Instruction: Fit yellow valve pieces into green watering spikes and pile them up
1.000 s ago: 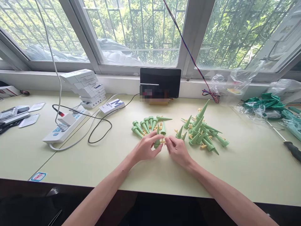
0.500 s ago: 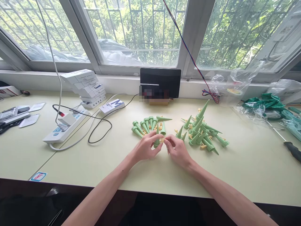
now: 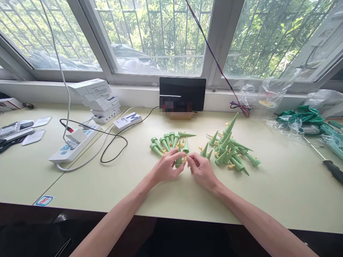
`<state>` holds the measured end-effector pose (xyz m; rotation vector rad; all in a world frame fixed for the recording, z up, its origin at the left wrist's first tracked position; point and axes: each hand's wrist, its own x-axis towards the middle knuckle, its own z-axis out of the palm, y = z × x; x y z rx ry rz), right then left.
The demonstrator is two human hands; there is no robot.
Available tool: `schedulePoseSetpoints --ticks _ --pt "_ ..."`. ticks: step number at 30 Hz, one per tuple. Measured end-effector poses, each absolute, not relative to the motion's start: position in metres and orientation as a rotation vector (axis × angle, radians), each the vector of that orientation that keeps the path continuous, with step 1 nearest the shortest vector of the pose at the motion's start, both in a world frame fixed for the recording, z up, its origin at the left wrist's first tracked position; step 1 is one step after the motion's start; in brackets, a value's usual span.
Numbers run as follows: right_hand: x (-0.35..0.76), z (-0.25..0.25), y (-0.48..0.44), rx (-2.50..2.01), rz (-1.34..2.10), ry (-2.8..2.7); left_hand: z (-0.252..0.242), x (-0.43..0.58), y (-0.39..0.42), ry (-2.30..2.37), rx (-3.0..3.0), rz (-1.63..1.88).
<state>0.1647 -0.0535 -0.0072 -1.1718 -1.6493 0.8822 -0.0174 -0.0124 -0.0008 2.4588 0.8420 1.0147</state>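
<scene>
At the frame's centre, the left hand (image 3: 166,168) grips a green cone spike (image 3: 178,161), while the right hand (image 3: 202,170) pinches a small yellow fitting (image 3: 184,159) against it, on the table (image 3: 112,185).

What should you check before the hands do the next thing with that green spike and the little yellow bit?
1. Left hand grips the green spike: ok, fingers wrap it.
2. Right hand pinches the yellow piece against the spike's side: ok.
3. Yellow piece fully seated: cannot tell, fingers hide the joint.
4. Fanned row of spikes clear of the hands: ok, it lies just behind them.
5. Loose pile of spikes within reach: ok, probably; it lies close to the right hand.
6. Black cable away from the work: ok, it lies off to the left.
</scene>
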Motion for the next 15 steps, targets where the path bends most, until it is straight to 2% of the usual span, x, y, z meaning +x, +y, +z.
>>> schedulePoseSetpoints --ticks 15 --pt "0.1672 -0.008 -0.0531 -1.174 0.879 -1.702 -0.0004 -0.0178 -0.0129 0.849 2.451 1.011"
